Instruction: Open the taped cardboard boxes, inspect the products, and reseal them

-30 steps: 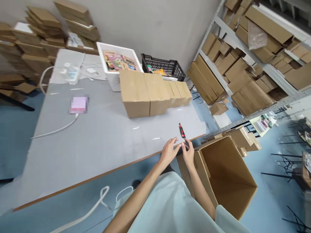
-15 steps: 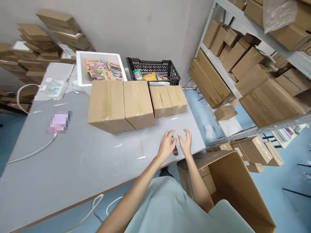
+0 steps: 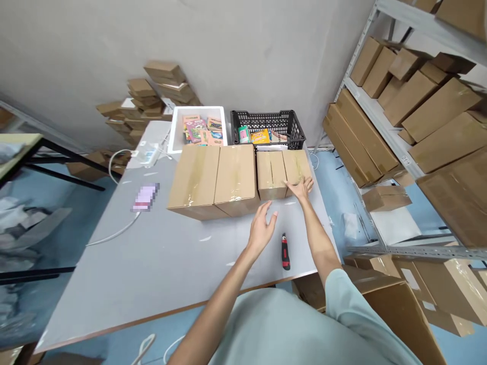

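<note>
My right hand (image 3: 300, 189) has its fingers spread at the front of the small taped cardboard box (image 3: 297, 163) on the right end of the row; it appears to touch that box. Beside it stands another small carton (image 3: 271, 175). My left hand (image 3: 262, 223) hovers above the table, fingers apart and holding nothing, just in front of the larger cardboard boxes (image 3: 236, 172). Between my forearms a red and black utility knife (image 3: 285, 252) lies on the grey table (image 3: 163, 268).
Behind the boxes stand a white foam box (image 3: 175, 129) and a black plastic crate (image 3: 299, 131), both holding colourful packets. A blurred phone (image 3: 145, 197) with a cable lies left. Shelving (image 3: 365, 116) with cartons rises right; a large open carton (image 3: 403, 309) sits beside me.
My hands have moved apart from above the knife. The right one has reached forward to the small box; the left is nearer the larger boxes. The view has shifted left.
</note>
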A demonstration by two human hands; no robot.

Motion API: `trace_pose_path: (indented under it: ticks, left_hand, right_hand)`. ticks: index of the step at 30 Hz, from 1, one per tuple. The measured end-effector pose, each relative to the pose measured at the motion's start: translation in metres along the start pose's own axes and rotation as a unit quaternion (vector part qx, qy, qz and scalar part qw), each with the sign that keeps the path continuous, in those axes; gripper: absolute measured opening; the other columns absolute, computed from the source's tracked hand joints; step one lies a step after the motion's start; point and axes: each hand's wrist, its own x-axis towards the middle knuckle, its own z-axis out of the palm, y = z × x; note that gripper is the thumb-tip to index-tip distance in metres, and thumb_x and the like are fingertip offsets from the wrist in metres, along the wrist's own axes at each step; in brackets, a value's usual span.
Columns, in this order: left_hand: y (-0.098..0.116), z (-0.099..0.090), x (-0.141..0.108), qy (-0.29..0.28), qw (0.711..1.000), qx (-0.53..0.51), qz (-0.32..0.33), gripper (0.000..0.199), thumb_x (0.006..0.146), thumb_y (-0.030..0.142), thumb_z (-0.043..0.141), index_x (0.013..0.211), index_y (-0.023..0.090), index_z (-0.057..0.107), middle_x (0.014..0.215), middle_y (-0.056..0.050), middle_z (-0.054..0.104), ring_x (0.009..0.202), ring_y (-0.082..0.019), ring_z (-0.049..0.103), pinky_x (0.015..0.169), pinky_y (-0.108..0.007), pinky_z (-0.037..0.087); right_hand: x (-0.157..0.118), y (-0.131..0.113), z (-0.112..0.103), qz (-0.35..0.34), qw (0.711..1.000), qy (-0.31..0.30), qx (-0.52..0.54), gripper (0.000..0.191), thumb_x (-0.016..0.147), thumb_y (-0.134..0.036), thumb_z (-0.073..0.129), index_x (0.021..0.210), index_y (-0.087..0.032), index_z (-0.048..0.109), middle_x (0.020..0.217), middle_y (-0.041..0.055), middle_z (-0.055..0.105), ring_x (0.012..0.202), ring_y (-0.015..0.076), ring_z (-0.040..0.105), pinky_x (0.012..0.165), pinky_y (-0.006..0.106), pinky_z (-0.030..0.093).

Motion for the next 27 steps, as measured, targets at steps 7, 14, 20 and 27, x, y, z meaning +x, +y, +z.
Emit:
trace_pose_path:
  ticks: [7, 14, 20, 27]
  left_hand:
    - [-0.029, -0.017, -0.013, 0.044, 0.998, -0.030, -0.044, 0.052, 0.110, 0.050, 0.063, 0.153, 0.022, 0.069, 0.158, -0.019, 0.071, 0.138, -0.035, 0.075, 0.111, -0.051, 0.066]
    - [-0.034, -0.030, -0.014, 0.012, 0.997, -0.068, -0.022, 0.051, 0.108, 0.046, 0.065, 0.151, 0.019, 0.069, 0.156, -0.020, 0.071, 0.133, -0.033, 0.078, 0.113, -0.051, 0.066]
    - [-0.045, -0.073, -0.022, -0.027, 0.995, -0.094, 0.008, 0.046, 0.106, 0.040, 0.066, 0.148, 0.022, 0.072, 0.151, -0.017, 0.074, 0.131, -0.032, 0.078, 0.114, -0.050, 0.066]
    - [-0.084, -0.127, -0.051, -0.087, 0.986, -0.140, -0.008, 0.043, 0.103, 0.040, 0.067, 0.142, 0.023, 0.075, 0.143, -0.014, 0.078, 0.125, -0.030, 0.080, 0.114, -0.050, 0.066]
  right_hand:
    - [0.031, 0.021, -0.017, 0.077, 0.997, 0.022, 0.020, 0.129, 0.084, -0.076, 0.090, 0.179, -0.007, 0.036, 0.194, 0.0382, -0.004, 0.182, 0.0492, 0.002, 0.141, 0.069, 0.021]
    - [0.011, 0.019, -0.049, 0.120, 0.990, 0.063, 0.050, 0.133, 0.068, -0.060, 0.101, 0.180, -0.021, 0.041, 0.184, 0.0284, 0.032, 0.167, 0.0435, 0.039, 0.134, 0.047, 0.036]
    - [-0.108, 0.059, -0.063, 0.227, 0.954, 0.167, 0.099, 0.128, 0.084, -0.064, 0.082, 0.185, -0.008, 0.027, 0.178, 0.0382, 0.042, 0.159, 0.0472, 0.055, 0.128, 0.059, 0.046]
    - [-0.326, 0.096, -0.050, 0.206, 0.932, 0.264, 0.141, 0.132, 0.073, -0.076, 0.090, 0.181, -0.016, 0.043, 0.177, 0.0304, 0.048, 0.158, 0.0470, 0.060, 0.132, 0.058, 0.050]
